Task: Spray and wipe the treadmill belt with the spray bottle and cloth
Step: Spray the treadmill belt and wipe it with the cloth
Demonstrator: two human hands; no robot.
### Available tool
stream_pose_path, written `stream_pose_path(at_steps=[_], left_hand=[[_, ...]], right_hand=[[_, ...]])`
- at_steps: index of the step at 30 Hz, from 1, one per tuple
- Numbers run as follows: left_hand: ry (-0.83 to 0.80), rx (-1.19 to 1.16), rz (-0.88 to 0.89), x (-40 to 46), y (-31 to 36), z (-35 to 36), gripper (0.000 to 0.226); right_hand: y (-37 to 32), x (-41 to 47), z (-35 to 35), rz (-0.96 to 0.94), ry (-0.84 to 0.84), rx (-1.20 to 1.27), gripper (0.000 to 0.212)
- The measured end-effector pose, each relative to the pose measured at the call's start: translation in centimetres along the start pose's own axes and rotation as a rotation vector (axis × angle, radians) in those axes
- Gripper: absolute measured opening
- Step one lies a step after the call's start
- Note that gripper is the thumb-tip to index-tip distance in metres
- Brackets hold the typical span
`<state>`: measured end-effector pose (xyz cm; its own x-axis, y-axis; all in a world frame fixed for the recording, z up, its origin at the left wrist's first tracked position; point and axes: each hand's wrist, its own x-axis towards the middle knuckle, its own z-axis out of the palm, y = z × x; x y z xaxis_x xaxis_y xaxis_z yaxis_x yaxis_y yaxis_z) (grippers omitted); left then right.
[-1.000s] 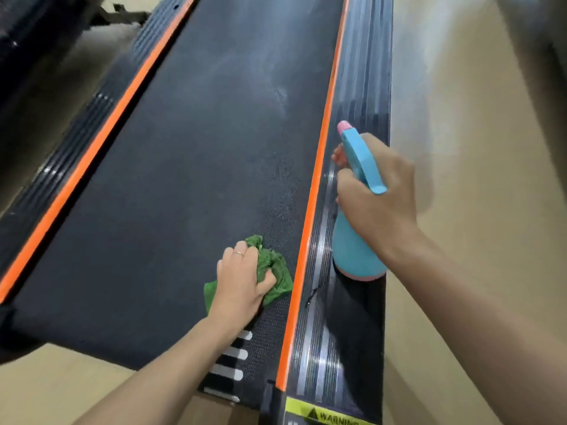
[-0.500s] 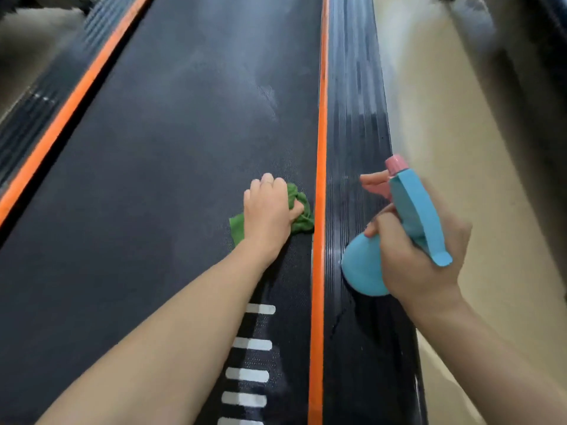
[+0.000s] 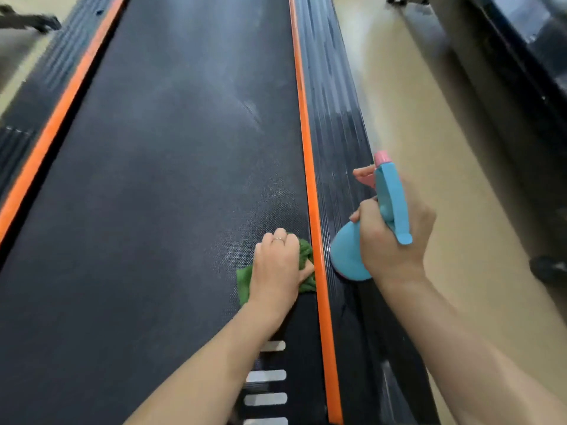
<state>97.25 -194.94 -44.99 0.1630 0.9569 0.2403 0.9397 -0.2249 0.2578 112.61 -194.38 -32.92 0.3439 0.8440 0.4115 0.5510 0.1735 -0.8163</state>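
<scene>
Here, one treadmill belt (image 3: 159, 210), one green cloth (image 3: 245, 282) and one blue spray bottle (image 3: 352, 256) with a pink nozzle are seen, together with two hands; two orange strips (image 3: 313, 210) run along the belt's sides, and four white bars (image 3: 266, 375) are counted on the belt's near end, the nearest cut off by the frame edge. Compared with half a second ago, the cloth is found nearer the person along the right edge of the belt, and the bottle appears little changed in its place over the ribbed right side rail (image 3: 340, 142). The cloth is pressed flat on the belt, just beside the right orange strip, by the left hand (image 3: 277, 265), whose fingers are curled over it and bunch it, with the thumb tucked against its right side; a ring is worn on one finger. The bottle is gripped around its neck by the right hand (image 3: 389, 237), held tilted above the rail, its base turned toward the cloth; one finger (image 3: 363, 172) is laid along the pink trigger. A pale, hazy patch is seen farther up the belt.
</scene>
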Motion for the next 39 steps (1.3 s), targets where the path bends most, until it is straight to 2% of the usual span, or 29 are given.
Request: stream_pose_path(at_steps=[5,10,16,20,22,27,32,39], left_hand=[[-0.049,0.028,0.001,5.1,-2.3,0.8,0.027],[0.020,0.034,-0.276,10.0,-1.8,1.0,0.028],[-0.031,-0.014,-0.467,5.5,0.6,0.6,0.022],[-0.036,-0.066,-0.598,3.8,2.1,0.3,0.032],[-0.038,-0.045,-0.648,4.1,2.5,0.4,0.036],[-0.059,0.049,-0.772,5.5,3.4,0.6,0.025],[-0.051,0.108,-0.772,5.9,3.3,0.8,0.022],[0.055,0.110,-0.717,5.4,2.8,1.5,0.021]], right_hand=[[0.8,1.7,1.5,-0.130,0.019,0.080,0.046],[1.8,5.4,2.3,-0.178,-0.087,0.115,0.039],[2.4,8.7,2.9,-0.198,-0.235,0.169,0.037],[3.6,12.0,3.2,-0.266,-0.378,0.271,0.035],[4.4,13.5,3.5,-0.299,-0.448,0.308,0.035],[4.8,14.5,3.5,-0.304,-0.544,0.318,0.036],[5.1,14.2,3.4,-0.315,-0.537,0.342,0.038],[4.6,13.7,3.8,-0.299,-0.457,0.320,0.038]])
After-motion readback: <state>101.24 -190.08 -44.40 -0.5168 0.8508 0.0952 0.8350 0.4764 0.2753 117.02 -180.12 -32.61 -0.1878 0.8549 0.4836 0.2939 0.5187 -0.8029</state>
